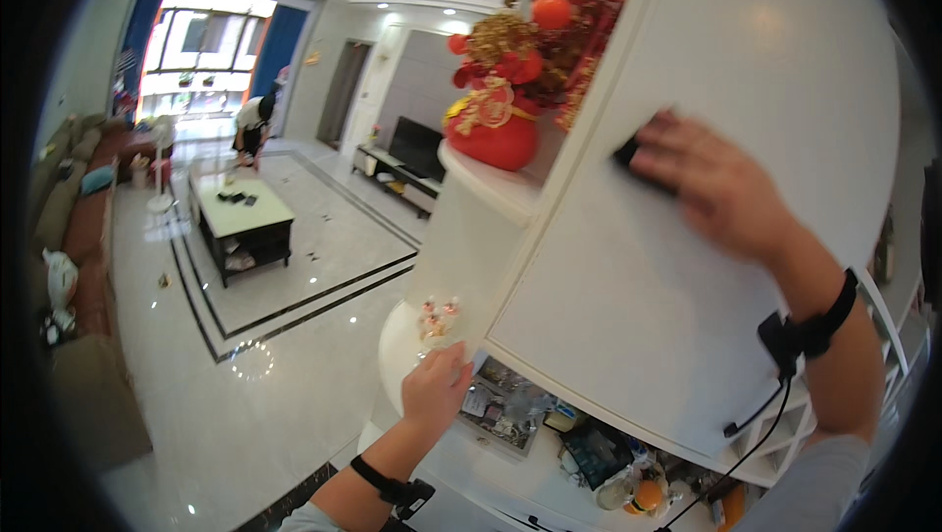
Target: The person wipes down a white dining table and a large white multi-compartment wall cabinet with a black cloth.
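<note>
My right hand [725, 193] is flat against a white cabinet door [633, 296], with a black cloth or pad [629, 153] under its fingers. Motion blur hides exactly what the black item is. Lower down, my left hand [436, 388] is raised near the door's bottom left corner, its fingers partly curled. Whether those fingers touch the cabinet or hold anything cannot be told. Just above them, small pink and gold figurines [438, 318] stand on a rounded white shelf [394, 340]. Both wrists wear black straps with small devices.
A red pot with festive decorations [497, 127] sits on the upper shelf beside the door. Below the door are a grey tray [508, 436] of small items, an orange fruit-like object [647, 497] and a black cable [743, 455]. Another person [254, 120] bends beyond the coffee table [243, 208].
</note>
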`<state>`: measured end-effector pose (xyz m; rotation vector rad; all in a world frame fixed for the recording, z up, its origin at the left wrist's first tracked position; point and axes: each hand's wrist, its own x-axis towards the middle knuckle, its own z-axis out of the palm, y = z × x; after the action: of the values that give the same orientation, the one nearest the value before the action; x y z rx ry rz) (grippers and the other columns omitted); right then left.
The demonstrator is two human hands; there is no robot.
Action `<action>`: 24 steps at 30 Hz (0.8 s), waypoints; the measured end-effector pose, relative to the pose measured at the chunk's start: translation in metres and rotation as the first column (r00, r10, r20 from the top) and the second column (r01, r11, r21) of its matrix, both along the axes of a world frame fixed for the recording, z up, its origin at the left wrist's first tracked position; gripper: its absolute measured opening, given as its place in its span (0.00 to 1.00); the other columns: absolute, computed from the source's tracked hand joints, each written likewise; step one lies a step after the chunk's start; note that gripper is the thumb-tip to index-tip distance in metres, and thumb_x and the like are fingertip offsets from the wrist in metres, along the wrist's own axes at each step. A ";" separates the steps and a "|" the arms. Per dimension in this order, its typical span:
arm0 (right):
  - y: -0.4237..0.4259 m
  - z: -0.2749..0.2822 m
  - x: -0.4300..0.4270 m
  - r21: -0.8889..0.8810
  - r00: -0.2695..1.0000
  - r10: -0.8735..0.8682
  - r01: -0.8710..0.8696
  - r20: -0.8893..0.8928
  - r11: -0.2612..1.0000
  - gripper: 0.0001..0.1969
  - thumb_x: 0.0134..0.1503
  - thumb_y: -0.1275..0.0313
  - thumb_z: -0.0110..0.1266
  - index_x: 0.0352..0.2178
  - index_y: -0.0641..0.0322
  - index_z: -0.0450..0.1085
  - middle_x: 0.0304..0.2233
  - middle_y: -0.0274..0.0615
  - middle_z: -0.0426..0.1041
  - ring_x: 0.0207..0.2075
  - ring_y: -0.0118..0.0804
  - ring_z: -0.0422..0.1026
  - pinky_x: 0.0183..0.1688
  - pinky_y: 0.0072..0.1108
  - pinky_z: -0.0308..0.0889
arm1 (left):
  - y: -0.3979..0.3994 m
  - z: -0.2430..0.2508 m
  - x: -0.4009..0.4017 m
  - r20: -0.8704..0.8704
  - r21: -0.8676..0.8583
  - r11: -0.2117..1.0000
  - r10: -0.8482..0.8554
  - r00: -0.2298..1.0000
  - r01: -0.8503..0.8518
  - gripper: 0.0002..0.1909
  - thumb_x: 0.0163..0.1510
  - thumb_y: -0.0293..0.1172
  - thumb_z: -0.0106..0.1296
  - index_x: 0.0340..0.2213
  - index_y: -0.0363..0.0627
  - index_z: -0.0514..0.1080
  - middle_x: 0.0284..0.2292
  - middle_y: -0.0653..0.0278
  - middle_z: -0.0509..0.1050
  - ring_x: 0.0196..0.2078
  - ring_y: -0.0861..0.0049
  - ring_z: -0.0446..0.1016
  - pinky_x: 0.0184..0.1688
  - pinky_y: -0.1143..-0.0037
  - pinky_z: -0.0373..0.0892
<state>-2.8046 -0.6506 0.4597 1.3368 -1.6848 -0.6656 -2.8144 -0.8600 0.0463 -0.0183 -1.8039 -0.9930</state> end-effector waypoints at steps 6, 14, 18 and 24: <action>0.207 0.189 0.011 -0.762 0.913 -0.205 -0.152 -0.352 0.630 0.25 0.66 0.76 0.44 0.64 0.52 0.64 0.64 0.44 0.67 0.64 0.45 0.65 0.67 0.28 0.58 | -0.012 -0.010 -0.006 -0.061 -0.082 0.996 -0.031 0.998 0.026 0.16 0.50 0.30 0.67 0.42 0.44 0.78 0.27 0.65 0.78 0.26 0.67 0.78 0.28 0.71 0.74; 0.140 0.230 -0.017 -0.823 0.805 -0.408 -0.167 -0.431 0.542 0.25 0.64 0.63 0.42 0.63 0.42 0.66 0.61 0.48 0.69 0.60 0.52 0.69 0.62 0.35 0.64 | -0.008 -0.021 -0.025 -0.185 -0.165 0.986 -0.031 0.982 0.000 0.21 0.51 0.27 0.63 0.48 0.43 0.74 0.31 0.61 0.76 0.28 0.64 0.76 0.29 0.69 0.71; 0.032 0.198 -0.039 -0.603 0.838 -0.196 -0.186 -0.510 0.776 0.25 0.61 0.71 0.43 0.60 0.49 0.69 0.60 0.45 0.70 0.60 0.50 0.68 0.63 0.33 0.62 | 0.009 -0.042 -0.048 -0.285 -0.148 0.981 0.079 0.955 -0.125 0.25 0.54 0.26 0.59 0.54 0.41 0.69 0.40 0.52 0.72 0.40 0.56 0.73 0.40 0.61 0.69; -0.061 0.110 -0.048 -0.328 0.931 0.051 -0.179 -0.362 0.928 0.24 0.56 0.78 0.50 0.56 0.57 0.72 0.56 0.49 0.73 0.58 0.52 0.69 0.63 0.32 0.63 | 0.003 -0.064 -0.059 -0.337 -0.190 0.953 0.161 0.928 -0.234 0.31 0.52 0.30 0.62 0.57 0.44 0.67 0.44 0.57 0.70 0.44 0.58 0.71 0.47 0.59 0.64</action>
<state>-2.8522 -0.7113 0.5698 0.9848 -1.3481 -0.4645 -2.8738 -0.8572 -0.0173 -0.1283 -1.5751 -0.5964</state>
